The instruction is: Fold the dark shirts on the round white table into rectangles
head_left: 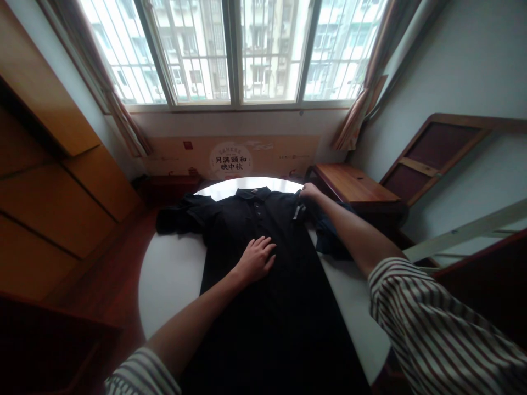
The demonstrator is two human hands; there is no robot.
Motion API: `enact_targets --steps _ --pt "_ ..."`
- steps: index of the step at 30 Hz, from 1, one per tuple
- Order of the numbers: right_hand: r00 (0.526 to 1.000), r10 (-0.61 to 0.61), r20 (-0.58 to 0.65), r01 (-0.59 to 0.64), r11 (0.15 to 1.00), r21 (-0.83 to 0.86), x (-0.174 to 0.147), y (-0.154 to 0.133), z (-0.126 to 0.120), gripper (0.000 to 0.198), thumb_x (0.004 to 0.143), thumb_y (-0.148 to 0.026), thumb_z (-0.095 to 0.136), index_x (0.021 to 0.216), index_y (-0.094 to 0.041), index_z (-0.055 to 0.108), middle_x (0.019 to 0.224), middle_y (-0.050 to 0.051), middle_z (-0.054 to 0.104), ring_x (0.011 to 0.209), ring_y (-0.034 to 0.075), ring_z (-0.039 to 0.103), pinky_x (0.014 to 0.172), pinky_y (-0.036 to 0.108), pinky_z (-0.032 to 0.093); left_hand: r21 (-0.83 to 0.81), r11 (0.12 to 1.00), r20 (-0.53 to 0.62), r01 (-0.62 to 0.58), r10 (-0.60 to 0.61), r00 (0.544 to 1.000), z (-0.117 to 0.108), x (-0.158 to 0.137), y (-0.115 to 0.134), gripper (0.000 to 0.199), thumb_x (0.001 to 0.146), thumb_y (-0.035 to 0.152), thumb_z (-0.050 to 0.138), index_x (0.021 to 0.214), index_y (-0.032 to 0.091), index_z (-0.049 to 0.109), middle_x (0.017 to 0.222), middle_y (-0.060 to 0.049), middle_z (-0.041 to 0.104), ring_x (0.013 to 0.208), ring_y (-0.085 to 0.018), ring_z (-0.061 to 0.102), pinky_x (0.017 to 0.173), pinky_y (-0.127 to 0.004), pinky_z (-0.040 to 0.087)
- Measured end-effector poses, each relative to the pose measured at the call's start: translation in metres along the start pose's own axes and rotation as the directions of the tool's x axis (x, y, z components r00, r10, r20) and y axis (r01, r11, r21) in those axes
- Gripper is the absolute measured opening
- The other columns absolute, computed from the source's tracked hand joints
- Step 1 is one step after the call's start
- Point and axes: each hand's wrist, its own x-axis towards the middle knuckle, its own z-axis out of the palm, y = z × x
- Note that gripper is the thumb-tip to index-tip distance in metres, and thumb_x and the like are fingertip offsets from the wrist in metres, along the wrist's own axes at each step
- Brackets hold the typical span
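A black polo shirt (263, 318) lies spread front up over a round white table (168, 280), its collar toward the window and its hem toward me. My left hand (256, 259) rests flat on the shirt's chest, below the buttons, with the fingers spread. At the shirt's right shoulder edge, my right hand (309, 192) is closed on the fabric near the sleeve. A small pale tag or strip (297, 211) shows just under it. Dark bunched cloth (177, 216) lies at the table's left, and navy cloth (335, 236) sits under my right forearm.
Beyond the table, a long printed box or panel (164, 159) stands below the barred window (234, 55). A wooden cabinet (354, 184) and a leaning wooden frame (436, 145) are at the right. Tall wooden cupboards (49, 203) line the left wall.
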Motion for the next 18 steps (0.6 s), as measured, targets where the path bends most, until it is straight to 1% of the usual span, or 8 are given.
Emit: enact_targets --steps 4,6,8,10,12,15,17,18 --pt "0.999 0.006 -0.054 -0.009 0.999 -0.053 0.003 -0.009 -0.023 0.035 0.081 -0.021 0.069 0.114 -0.009 0.064 0.118 0.021 0.065 0.103 0.025 0.063 0.086 0.034 0.049 0.001 1.000 0.000 -0.004 0.004 1.000 0.000 0.000 0.000 0.042 0.099 0.035 0.044 0.137 0.019 0.054 0.149 -0.013 0.048 0.142 -0.030 0.038 0.115 -0.053 0.032" --pt "0.999 -0.010 -0.051 0.006 0.997 -0.074 0.003 -0.016 -0.034 0.034 0.081 -0.019 0.068 0.113 -0.006 0.063 0.120 0.024 0.063 0.104 0.024 0.061 0.089 0.036 0.047 0.005 1.000 0.003 -0.005 0.005 1.000 0.000 0.000 0.000 0.043 0.099 0.035 0.044 0.137 0.018 0.054 0.149 -0.013 0.048 0.142 -0.030 0.038 0.115 -0.053 0.032" --pt "0.999 -0.025 -0.022 0.023 0.996 -0.083 0.002 -0.024 -0.042 0.031 0.083 -0.019 0.068 0.109 -0.003 0.063 0.115 0.024 0.065 0.101 0.023 0.061 0.088 0.036 0.048 0.010 1.000 0.007 -0.004 0.004 1.000 0.001 0.000 0.000 0.043 0.099 0.035 0.044 0.137 0.017 0.054 0.149 -0.014 0.048 0.142 -0.031 0.038 0.115 -0.054 0.032" --pt "0.998 -0.047 0.037 0.049 0.996 -0.071 0.000 -0.033 -0.045 0.029 0.083 -0.019 0.068 0.107 -0.004 0.063 0.105 0.021 0.068 0.095 0.022 0.063 0.082 0.034 0.050 0.014 1.000 0.009 -0.006 0.006 1.000 0.001 0.000 0.000 0.043 0.099 0.035 0.043 0.137 0.017 0.054 0.149 -0.014 0.048 0.142 -0.031 0.038 0.115 -0.054 0.033" --pt "0.989 -0.073 0.132 0.079 0.996 -0.040 -0.003 -0.042 -0.044 0.033 0.078 -0.017 0.073 0.108 -0.005 0.063 0.095 0.017 0.070 0.085 0.021 0.065 0.074 0.031 0.052 0.019 1.000 0.009 -0.008 0.008 1.000 0.001 0.000 0.000 0.042 0.099 0.035 0.043 0.137 0.018 0.054 0.150 -0.013 0.048 0.142 -0.030 0.038 0.115 -0.053 0.033" --pt "0.943 -0.124 0.309 0.136 0.991 -0.019 -0.007 -0.053 -0.042 0.045 0.065 -0.010 0.082 0.107 -0.008 0.064 0.087 0.010 0.070 0.076 0.020 0.066 0.065 0.028 0.054 0.031 1.000 0.012 -0.001 0.001 1.000 0.000 -0.001 0.000 0.042 0.100 0.035 0.043 0.136 0.018 0.054 0.150 -0.013 0.048 0.142 -0.029 0.039 0.116 -0.051 0.033" --pt "0.916 -0.144 0.373 0.180 0.982 -0.063 -0.008 -0.055 -0.042 0.040 0.063 -0.010 0.084 0.099 -0.007 0.068 0.084 0.008 0.070 0.077 0.020 0.067 0.066 0.028 0.054 0.036 0.999 0.017 0.005 -0.005 1.000 0.000 -0.002 0.000 0.042 0.099 0.034 0.043 0.137 0.018 0.054 0.150 -0.012 0.048 0.142 -0.029 0.039 0.116 -0.051 0.033" --pt "0.918 -0.144 0.370 0.193 0.976 -0.097 -0.008 -0.055 -0.043 0.035 0.063 -0.011 0.084 0.094 -0.006 0.069 0.083 0.008 0.069 0.078 0.021 0.067 0.068 0.029 0.054 0.036 0.999 0.018 0.006 -0.006 1.000 -0.001 -0.002 0.000 0.042 0.099 0.034 0.044 0.137 0.019 0.054 0.150 -0.012 0.048 0.142 -0.029 0.039 0.116 -0.050 0.033"
